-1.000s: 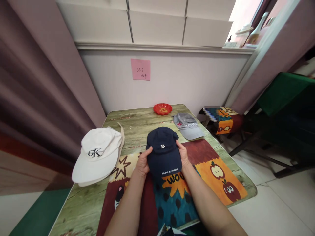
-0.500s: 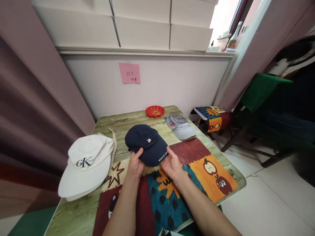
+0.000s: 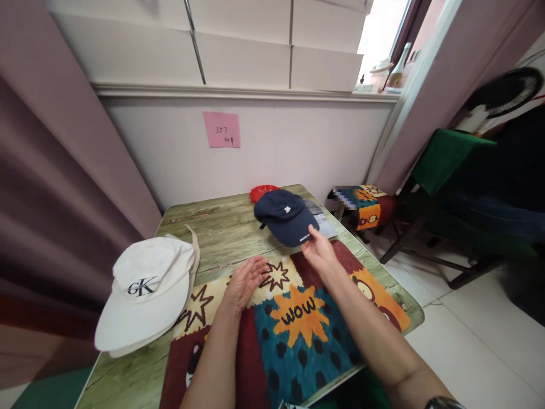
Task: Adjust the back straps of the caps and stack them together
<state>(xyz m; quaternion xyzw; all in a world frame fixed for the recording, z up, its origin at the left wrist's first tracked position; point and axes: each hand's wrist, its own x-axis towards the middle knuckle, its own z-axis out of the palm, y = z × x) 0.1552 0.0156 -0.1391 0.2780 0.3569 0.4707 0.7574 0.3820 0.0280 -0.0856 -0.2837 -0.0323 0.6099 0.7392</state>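
A navy baseball cap (image 3: 279, 216) with a small white emblem is held by the edge of its brim in my right hand (image 3: 318, 250). It hangs over the far right of the table, covering most of a grey cap (image 3: 327, 222) and part of a red scalloped dish (image 3: 260, 192). My left hand (image 3: 248, 279) is open above the colourful mat (image 3: 293, 352), its fingers loosely curved and nothing in them. At the left of the table lies a white cap (image 3: 147, 292) with black "CK" lettering, on top of another pale cap whose brim shows beneath.
The wood-patterned table (image 3: 204, 213) meets a white wall bearing a pink note (image 3: 221, 129). A purple curtain (image 3: 38, 170) hangs at the left. On the right stand a small stool with a patterned cover (image 3: 368, 213) and a dark chair (image 3: 404, 233), with a person in dark clothing beyond.
My right hand has carried the navy cap to the right and farther away, over the grey cap. My left hand has let go of it and stays near the mat.
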